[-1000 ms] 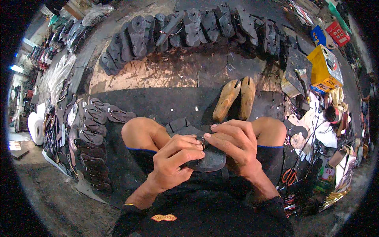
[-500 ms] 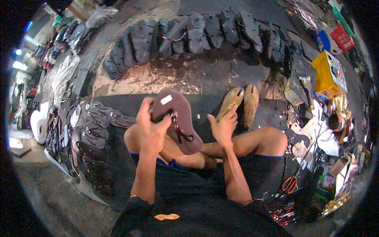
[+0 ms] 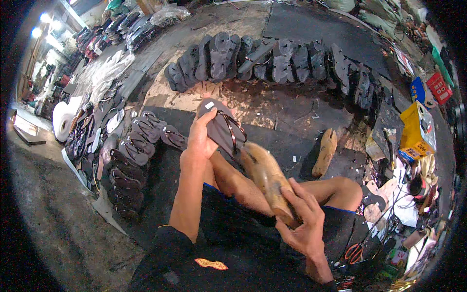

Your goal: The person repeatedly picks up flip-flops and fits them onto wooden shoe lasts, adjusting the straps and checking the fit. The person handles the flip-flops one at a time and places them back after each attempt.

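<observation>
My left hand (image 3: 198, 136) is closed round a dark brown flip-flop (image 3: 219, 127), its thumb on the footbed beside a small white label. The flip-flop has a thin, shiny dark strap and tilts over my crossed legs. In my right hand (image 3: 305, 221) is a worn, yellowish-brown shoe last (image 3: 265, 175), gripped near its lower end. The slotted upper end of that last meets the flip-flop beside its strap; whether it is under the strap, I cannot tell. A second shoe last (image 3: 325, 155) lies apart on the dark mat, beyond my right knee.
An arc of black sandal soles (image 3: 224, 56) stands along the far side. Several strapped flip-flops (image 3: 138, 143) lie on the left, near a white roll (image 3: 62, 121). On the right are a yellow box (image 3: 417, 129), scraps, and orange-handled scissors (image 3: 353, 253).
My right hand has picked up one shoe last from beside the other and brought it against the flip-flop. The flip-flop has turned, and the view has swung right.
</observation>
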Demonstrator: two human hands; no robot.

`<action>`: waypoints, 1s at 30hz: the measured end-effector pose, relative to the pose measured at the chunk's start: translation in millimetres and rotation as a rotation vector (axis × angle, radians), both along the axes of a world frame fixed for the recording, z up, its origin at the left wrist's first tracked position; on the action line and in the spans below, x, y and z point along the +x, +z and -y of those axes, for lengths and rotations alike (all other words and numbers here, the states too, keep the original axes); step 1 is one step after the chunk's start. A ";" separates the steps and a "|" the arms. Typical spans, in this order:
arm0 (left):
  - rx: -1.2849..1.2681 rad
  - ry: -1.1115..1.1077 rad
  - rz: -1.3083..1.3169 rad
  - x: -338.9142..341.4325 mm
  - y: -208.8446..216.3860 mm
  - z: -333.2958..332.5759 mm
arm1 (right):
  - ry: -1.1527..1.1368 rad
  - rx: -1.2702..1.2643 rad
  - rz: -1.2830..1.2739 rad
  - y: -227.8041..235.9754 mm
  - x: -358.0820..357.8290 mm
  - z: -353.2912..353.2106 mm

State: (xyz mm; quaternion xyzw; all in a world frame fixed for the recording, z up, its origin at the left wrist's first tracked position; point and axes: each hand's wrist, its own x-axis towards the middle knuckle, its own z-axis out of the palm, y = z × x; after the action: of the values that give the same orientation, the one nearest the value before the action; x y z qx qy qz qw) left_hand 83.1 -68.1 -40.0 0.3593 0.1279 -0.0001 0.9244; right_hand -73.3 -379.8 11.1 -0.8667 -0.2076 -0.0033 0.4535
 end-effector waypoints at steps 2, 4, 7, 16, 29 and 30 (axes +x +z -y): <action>0.065 -0.073 0.068 -8.9 6.5 11.0 | -0.050 0.073 -0.050 -6.2 -1.5 -9.2; 0.005 -0.213 0.055 -23.0 3.6 34.0 | -0.143 0.281 -0.164 -29.5 -2.1 -18.4; -0.077 -0.203 -0.011 -38.9 9.1 49.8 | -0.224 0.661 -0.506 -31.6 -15.1 -34.2; -0.083 -0.203 -0.041 -45.3 -13.2 60.6 | -0.259 0.481 -0.337 -26.6 -27.4 -39.9; -0.061 -0.328 -0.045 -42.1 -13.8 51.7 | -0.261 0.550 -0.433 -35.3 -34.3 -32.4; -0.017 -0.338 -0.011 -40.7 -14.4 52.6 | -0.275 0.610 -0.501 -36.3 -37.7 -32.0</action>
State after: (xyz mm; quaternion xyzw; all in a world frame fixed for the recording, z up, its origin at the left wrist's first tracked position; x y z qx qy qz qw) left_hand 42.4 -120.7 -54.3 0.3676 0.0708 -0.1586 0.9136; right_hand -110.9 -347.8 -25.1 -0.6862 0.0373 0.0858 0.7214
